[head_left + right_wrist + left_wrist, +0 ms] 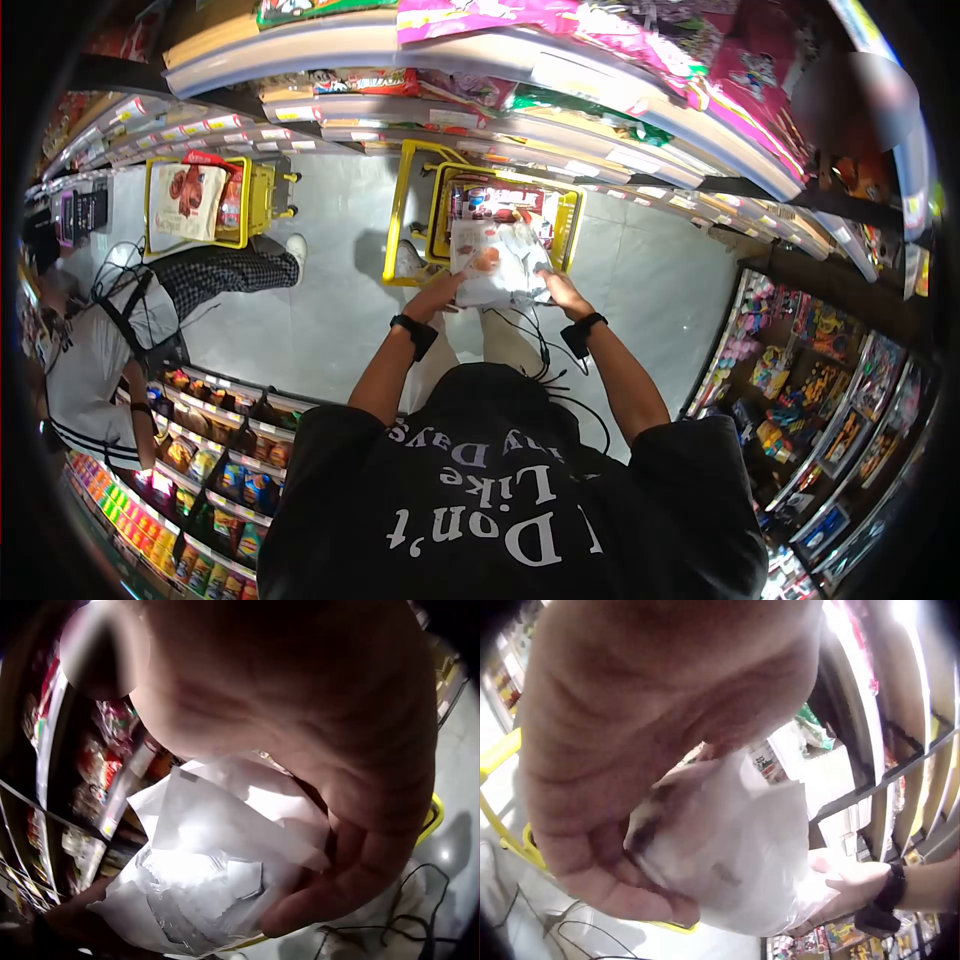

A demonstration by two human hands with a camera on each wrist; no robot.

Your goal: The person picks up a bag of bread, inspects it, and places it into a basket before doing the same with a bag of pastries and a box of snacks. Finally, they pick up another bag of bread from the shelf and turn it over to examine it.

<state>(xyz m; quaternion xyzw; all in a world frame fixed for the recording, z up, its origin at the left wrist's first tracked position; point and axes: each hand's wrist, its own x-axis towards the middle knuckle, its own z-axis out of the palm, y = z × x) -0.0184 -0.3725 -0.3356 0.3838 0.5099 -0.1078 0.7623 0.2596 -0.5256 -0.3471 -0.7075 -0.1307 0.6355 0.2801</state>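
Note:
A white plastic package (497, 262) with an orange-brown picture on its front is held between both hands, overlapping the near side of a yellow shopping cart (578, 235) in the head view. My left hand (438, 297) grips its left edge; in the left wrist view, curled fingers wrap the package's (735, 847) side. On the opposite edge, my right hand (563, 292) holds it with bent fingers. Loose, creased white flaps and a shiny clear part of the package (202, 862) show in the right wrist view. Red and dark packs (500, 197) lie inside the cart.
Shelves of bagged goods (620, 130) run along the front. Another yellow cart (247, 205) with a printed bag stands left, near a second person (95, 370). Snack shelves (215, 460) are at lower left, a toy display (800, 400) at right. Black cables (545, 350) hang by my body.

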